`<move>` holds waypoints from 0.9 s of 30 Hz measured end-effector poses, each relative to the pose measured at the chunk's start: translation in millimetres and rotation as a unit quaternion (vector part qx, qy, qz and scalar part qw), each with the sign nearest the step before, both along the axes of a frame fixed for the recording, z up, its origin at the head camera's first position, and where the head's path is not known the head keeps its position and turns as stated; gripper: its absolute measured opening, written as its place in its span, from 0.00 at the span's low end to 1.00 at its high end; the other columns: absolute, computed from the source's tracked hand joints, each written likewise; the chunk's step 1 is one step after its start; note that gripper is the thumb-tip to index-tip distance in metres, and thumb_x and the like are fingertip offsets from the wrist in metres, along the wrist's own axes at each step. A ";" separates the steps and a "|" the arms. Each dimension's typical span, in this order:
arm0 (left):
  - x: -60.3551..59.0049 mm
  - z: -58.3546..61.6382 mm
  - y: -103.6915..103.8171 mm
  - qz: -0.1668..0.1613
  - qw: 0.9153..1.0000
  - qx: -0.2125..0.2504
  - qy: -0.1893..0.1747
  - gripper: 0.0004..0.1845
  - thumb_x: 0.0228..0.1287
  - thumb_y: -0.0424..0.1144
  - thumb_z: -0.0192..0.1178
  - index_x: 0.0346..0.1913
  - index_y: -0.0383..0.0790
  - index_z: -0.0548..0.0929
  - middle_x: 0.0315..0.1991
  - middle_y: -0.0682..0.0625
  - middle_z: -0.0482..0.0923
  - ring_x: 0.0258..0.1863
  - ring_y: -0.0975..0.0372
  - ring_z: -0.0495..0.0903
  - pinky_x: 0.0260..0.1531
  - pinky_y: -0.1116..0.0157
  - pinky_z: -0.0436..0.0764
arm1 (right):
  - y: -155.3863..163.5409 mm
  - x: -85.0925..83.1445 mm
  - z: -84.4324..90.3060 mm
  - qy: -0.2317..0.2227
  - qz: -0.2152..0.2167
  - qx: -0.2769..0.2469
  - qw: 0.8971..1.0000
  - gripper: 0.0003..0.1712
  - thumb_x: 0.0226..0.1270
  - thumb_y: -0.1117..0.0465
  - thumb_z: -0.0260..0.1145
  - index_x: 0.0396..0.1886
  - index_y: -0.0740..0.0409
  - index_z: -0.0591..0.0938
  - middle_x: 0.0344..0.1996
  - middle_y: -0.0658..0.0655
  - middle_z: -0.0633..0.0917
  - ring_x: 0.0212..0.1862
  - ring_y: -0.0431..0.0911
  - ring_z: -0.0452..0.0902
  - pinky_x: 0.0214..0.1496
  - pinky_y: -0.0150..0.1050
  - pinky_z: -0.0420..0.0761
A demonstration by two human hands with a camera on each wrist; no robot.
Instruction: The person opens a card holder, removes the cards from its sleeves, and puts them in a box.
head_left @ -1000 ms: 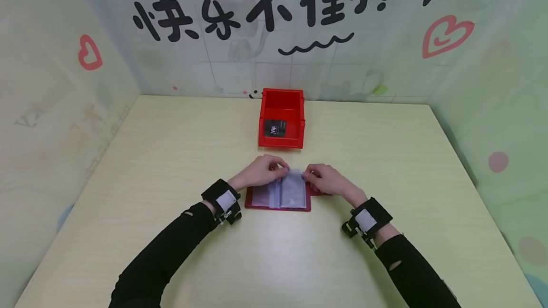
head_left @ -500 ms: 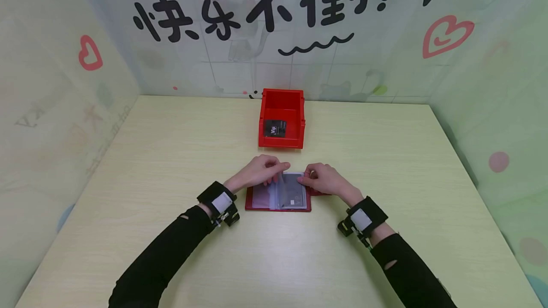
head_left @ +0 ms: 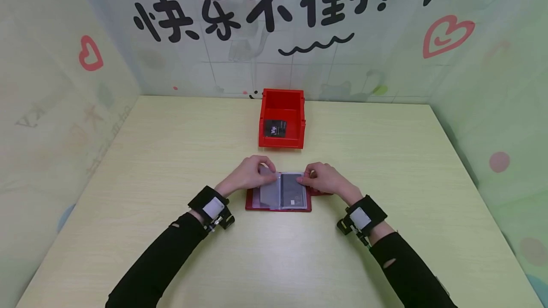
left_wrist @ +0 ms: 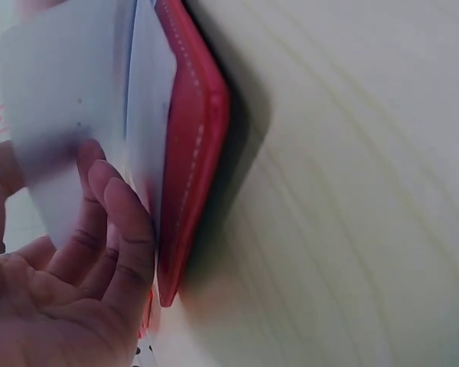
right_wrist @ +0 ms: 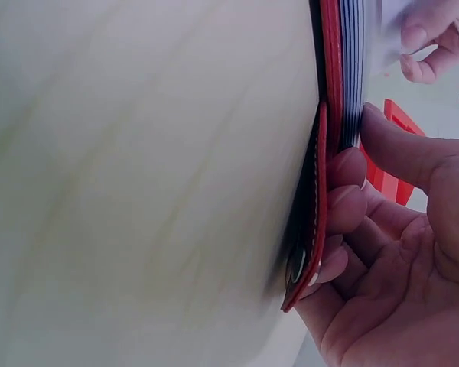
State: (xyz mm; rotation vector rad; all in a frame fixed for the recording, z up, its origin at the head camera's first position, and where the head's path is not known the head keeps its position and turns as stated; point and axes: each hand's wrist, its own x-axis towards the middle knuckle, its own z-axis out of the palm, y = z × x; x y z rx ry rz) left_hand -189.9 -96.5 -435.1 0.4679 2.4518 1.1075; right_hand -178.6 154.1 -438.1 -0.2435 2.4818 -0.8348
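I am noting my left hand pinching a clear sleeve of the red card holder and my right hand gripping its right edge; a slipping, flimsy sleeve is risking creasing.

- Black long sleeves on both arms, each with a small hole.
- Black wrist straps carry grey-white patches and small metal fittings.

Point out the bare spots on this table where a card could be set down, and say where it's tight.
Bare table runs left of the left hand and right of the right hand, out to both walls. The near strip between the sleeves is bare too. It is tight in the middle: both hands grip the open card holder, and only a narrow gap separates it from the red box behind.
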 end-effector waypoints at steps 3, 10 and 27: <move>2.3 3.8 -5.2 0.008 1.000 -0.006 -0.013 0.13 0.64 0.41 0.67 0.48 0.42 0.82 0.27 0.48 0.79 0.29 0.60 0.77 0.30 0.68 0.73 | -1.2 0.1 0.6 -0.003 -0.004 0.002 1.000 0.15 0.70 0.48 0.66 0.38 0.56 0.79 0.28 0.54 0.81 0.30 0.44 0.74 0.28 0.33 0.69; 9.1 3.7 -10.3 0.040 0.999 -0.022 -0.006 0.17 0.62 0.39 0.70 0.51 0.40 0.80 0.25 0.47 0.77 0.27 0.59 0.76 0.29 0.68 0.72 | -2.1 1.2 1.3 -0.007 -0.009 0.006 1.000 0.15 0.70 0.49 0.66 0.39 0.56 0.79 0.32 0.56 0.82 0.34 0.46 0.76 0.30 0.33 0.72; 36.0 2.4 16.0 0.018 0.965 -0.132 0.226 0.16 0.62 0.33 0.69 0.52 0.37 0.84 0.50 0.42 0.76 0.52 0.51 0.72 0.55 0.56 0.77 | -3.7 2.1 -1.1 -0.002 -0.022 0.013 1.000 0.15 0.70 0.49 0.67 0.39 0.56 0.79 0.33 0.56 0.83 0.35 0.45 0.77 0.30 0.32 0.74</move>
